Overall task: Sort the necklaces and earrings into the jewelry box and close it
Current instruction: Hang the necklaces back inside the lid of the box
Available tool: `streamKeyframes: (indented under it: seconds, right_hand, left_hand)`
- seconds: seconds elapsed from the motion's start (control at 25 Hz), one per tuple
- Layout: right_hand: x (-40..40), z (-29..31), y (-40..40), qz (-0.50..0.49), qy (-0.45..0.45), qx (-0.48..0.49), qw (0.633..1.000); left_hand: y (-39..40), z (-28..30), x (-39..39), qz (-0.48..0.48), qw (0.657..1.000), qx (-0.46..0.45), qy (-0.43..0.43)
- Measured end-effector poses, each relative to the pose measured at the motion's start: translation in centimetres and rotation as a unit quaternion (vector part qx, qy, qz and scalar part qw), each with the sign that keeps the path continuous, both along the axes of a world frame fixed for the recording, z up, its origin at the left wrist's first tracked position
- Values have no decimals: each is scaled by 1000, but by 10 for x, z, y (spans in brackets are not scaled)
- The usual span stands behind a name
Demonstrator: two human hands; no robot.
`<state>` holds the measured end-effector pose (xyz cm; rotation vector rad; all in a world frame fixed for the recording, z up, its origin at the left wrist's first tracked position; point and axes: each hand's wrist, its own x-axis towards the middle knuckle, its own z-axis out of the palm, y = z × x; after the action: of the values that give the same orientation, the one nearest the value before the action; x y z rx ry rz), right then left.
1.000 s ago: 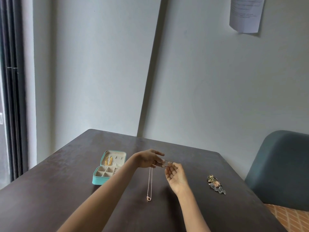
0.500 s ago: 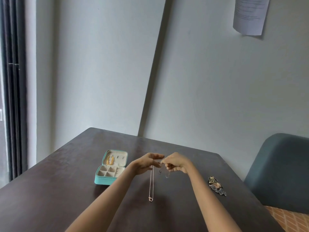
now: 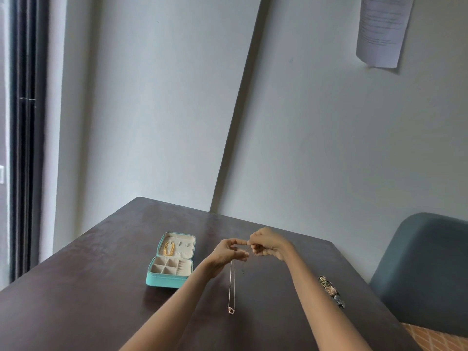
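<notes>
A thin rose-gold necklace (image 3: 231, 285) with a small pendant hangs straight down over the dark table (image 3: 76, 287). My left hand (image 3: 228, 252) pinches its top end. My right hand (image 3: 268, 243) meets it fingertip to fingertip and pinches the chain's other end, where a short tail dangles. To the left lies the open teal jewelry box (image 3: 169, 279), lid flat, with a gold piece (image 3: 169, 248) in the lid and beige compartments below. A heap of other jewelry (image 3: 330, 290) lies on the table at the right.
A grey-blue upholstered chair (image 3: 425, 269) stands at the table's right side. Pale walls close the far edge, with a paper sheet (image 3: 382, 29) pinned high up. A dark window frame (image 3: 25, 122) runs down the left.
My right hand has turned from palm-up to knuckles-up and closed its fingers on the chain beside my left hand. The necklace still hangs from my left hand.
</notes>
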<state>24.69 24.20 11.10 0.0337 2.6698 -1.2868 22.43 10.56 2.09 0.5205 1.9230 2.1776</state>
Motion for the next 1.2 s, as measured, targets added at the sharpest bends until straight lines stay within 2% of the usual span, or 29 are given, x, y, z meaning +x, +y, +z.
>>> streamKeyframes:
  seconds: [0.16, 0.32, 0.4, 0.64, 0.76, 1.04, 1.2]
  right_hand:
    - [-2, 8, -1, 3, 46, 11, 999]
    - [-7, 10, -2, -23, 84, -68, 994]
    - [-7, 9, -4, -27, 94, -70, 993]
    - [-11, 19, -10, -13, 127, 100, 987]
    - [-14, 27, -14, -9, 137, 147, 980]
    - [-10, 32, -16, -5, 154, 178, 972]
    - [-10, 32, -18, 1, 157, 167, 973]
  left_hand:
    - [7, -3, 3, 70, 995, 35, -61]
    - [11, -3, 5, 115, 989, 39, -80]
    - [11, -3, 3, 121, 989, 42, -73]
    - [9, -9, 6, 90, 985, 105, -102]
    - [8, -10, 8, 74, 983, 119, -115]
    - [-4, 4, 8, 53, 995, 59, -61]
    - [-14, 26, 1, 68, 997, 42, 15]
